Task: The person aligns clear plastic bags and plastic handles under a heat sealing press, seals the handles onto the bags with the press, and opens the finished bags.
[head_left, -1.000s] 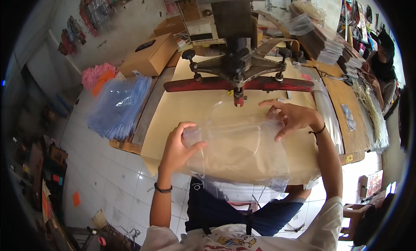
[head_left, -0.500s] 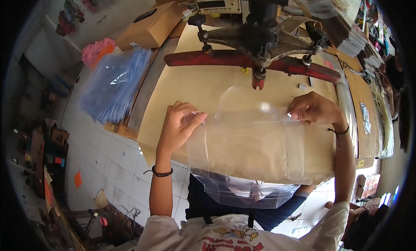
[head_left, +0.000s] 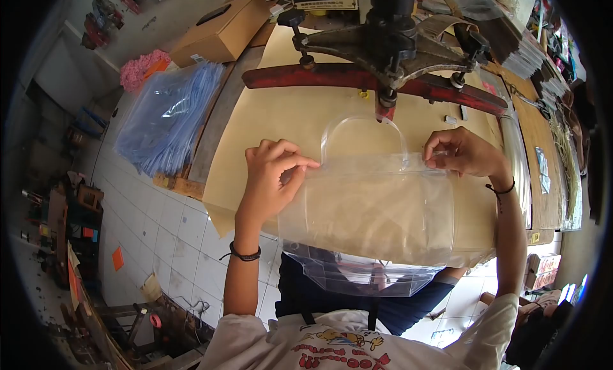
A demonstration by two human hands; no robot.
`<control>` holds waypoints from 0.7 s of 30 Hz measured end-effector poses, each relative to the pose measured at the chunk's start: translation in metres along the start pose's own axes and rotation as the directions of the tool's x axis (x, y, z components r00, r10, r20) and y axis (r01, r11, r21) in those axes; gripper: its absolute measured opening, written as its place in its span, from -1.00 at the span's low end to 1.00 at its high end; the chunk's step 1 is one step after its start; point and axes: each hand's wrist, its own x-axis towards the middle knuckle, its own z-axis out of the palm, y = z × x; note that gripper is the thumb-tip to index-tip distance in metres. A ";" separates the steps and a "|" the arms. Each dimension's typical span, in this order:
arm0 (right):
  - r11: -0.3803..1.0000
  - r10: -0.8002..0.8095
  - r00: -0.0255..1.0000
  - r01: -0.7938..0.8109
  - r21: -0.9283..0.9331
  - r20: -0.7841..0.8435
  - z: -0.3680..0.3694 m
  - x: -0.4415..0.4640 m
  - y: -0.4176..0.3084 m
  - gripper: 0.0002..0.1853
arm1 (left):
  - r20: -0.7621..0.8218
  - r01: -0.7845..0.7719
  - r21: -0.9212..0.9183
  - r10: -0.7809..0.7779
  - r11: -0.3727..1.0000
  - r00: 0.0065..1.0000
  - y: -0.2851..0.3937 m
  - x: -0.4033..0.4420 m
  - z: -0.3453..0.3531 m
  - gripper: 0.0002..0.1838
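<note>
A clear plastic bag lies flat over the brown work surface, its lower part hanging past the front edge above my lap. Its transparent loop handle arches away from me beyond the top edge. My left hand has thumb and index finger closed at the bag's top left corner. At the top right corner, my right hand pinches the edge with curled fingers. A machine's long red bar is raised above the surface, and its red centre tip hangs near the top of the handle.
A stack of bluish plastic sheets lies at the left, with a cardboard box and pink material behind it. Small pieces rest beyond my right hand. Stacked plastic sits at the far right.
The handle now stands out as a full arch below the machine's tip. The bag's top edge lies straighter and flatter. My left index finger reaches farther along the edge.
</note>
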 end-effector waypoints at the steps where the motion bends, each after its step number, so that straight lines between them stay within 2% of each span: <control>1: 1.000 0.012 1.000 -0.012 0.005 0.000 0.000 0.000 0.000 -0.84 | 0.001 -0.013 0.027 0.013 1.000 1.000 0.001 0.000 0.000 -0.85; 4: 1.000 0.007 1.000 -0.007 0.005 -0.008 0.000 0.001 0.001 -0.84 | -0.024 -0.056 0.037 0.056 0.998 0.998 0.006 0.000 0.000 -0.72; 6: 0.999 -0.050 0.998 0.049 -0.015 -0.026 0.001 0.003 0.005 -0.83 | -0.024 -0.108 0.084 0.110 0.991 0.994 0.006 -0.001 0.002 -0.75; 9: 0.994 0.050 0.997 -0.055 -0.097 -0.055 0.000 -0.001 -0.008 -0.81 | 0.012 -0.129 0.079 0.128 0.989 0.992 0.007 -0.002 0.002 -0.76; 12: 0.996 -0.092 0.992 0.090 -0.022 -0.082 0.002 0.004 0.011 -0.76 | 0.026 -0.163 0.056 0.162 0.985 0.986 0.009 0.000 -0.001 -0.75; 15: 0.961 -0.098 0.992 0.074 -0.267 -0.075 0.000 0.000 0.002 -0.75 | 0.062 -0.147 -0.004 0.147 0.989 0.987 0.012 0.000 -0.004 -0.79; 16: 0.909 -0.241 0.963 0.181 -0.376 -0.118 0.002 -0.001 0.001 -0.75 | 0.081 -0.128 -0.030 0.130 0.991 0.988 0.014 0.000 -0.005 -0.81; 18: 0.727 -0.520 0.842 0.350 -0.591 -0.141 0.007 0.000 0.001 -0.74 | 0.094 -0.127 -0.044 0.131 0.991 0.987 0.019 0.003 -0.007 -0.86; 21: 0.713 -0.596 0.791 0.441 -0.545 -0.139 0.011 0.004 0.002 -0.71 | 0.088 -0.133 -0.075 0.140 0.988 0.986 0.015 0.002 -0.003 -0.86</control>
